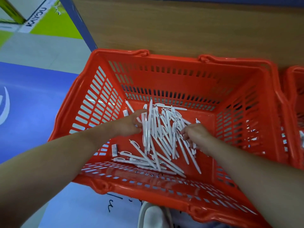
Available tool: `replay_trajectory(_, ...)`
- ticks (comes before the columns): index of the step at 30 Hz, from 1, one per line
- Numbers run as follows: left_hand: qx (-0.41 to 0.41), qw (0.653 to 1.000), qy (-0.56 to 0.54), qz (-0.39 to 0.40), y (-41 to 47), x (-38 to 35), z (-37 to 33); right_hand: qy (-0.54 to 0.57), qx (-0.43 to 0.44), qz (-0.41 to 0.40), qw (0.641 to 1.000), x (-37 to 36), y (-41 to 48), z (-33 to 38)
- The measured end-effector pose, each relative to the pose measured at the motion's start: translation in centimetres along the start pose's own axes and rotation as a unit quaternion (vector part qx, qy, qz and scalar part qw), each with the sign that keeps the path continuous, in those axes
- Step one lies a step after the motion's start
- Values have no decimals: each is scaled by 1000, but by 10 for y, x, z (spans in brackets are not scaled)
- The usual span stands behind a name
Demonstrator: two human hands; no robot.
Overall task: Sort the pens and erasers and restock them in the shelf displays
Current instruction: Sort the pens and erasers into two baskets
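Note:
A red plastic basket (pixel 164 191) stands on the floor below me. Several white pens (pixel 158 132) lie heaped on its bottom. One small white eraser (pixel 114 150) lies at the lower left of the pile, another eraser (pixel 125 112) by the left wall. My left hand (pixel 130 123) reaches into the left side of the heap, its fingers curled round a bunch of pens. From the right, my right hand (pixel 195 134) has its fingers curled in among the pens; whether they grip any is unclear.
A second red basket (pixel 296 96) shows at the right edge. A wooden panel (pixel 181 25) with a blue upright (pixel 77 22) rises behind the basket. A white shoe (pixel 153 216) is at the basket's near rim, on a blue and white floor.

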State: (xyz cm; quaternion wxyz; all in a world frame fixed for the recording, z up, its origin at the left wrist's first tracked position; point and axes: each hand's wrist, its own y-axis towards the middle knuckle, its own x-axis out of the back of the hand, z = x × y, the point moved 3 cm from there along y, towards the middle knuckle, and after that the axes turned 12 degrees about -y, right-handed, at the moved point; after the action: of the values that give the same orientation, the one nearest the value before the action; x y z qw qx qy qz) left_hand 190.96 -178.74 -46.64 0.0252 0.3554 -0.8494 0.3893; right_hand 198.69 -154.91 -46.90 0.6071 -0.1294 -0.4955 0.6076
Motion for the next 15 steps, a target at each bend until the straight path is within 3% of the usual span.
replay_trajectory(2, 2, 999, -34, -35, 0, 5, -3, 75, -5, 24, 997, -8, -4, 4)
replay_trajectory(3, -6, 997, 28, -75, -3, 11, -7, 102, -5, 32, 994, -11, -5, 6)
replay_trajectory(4, -9, 981, 165, -100, -7, 18, -10, 110, 0, 39, 993, -14, -7, 8)
replay_trajectory(6, 3, 892, 450, -51, -20, 21, -9, 91, 18, 50, 994, -21, -9, 12)
replay_trajectory(8, 44, 806, 586, 68, -34, 9, 2, 68, 33, 63, 995, -25, -13, 17)
replay_trajectory(11, 81, 749, 633, 178, -38, -12, 12, 65, 55, 82, 993, -30, -17, 25)
replay_trajectory(15, 49, 720, 669, 175, -31, -20, 14, 75, 74, 109, 988, -39, -17, 29)
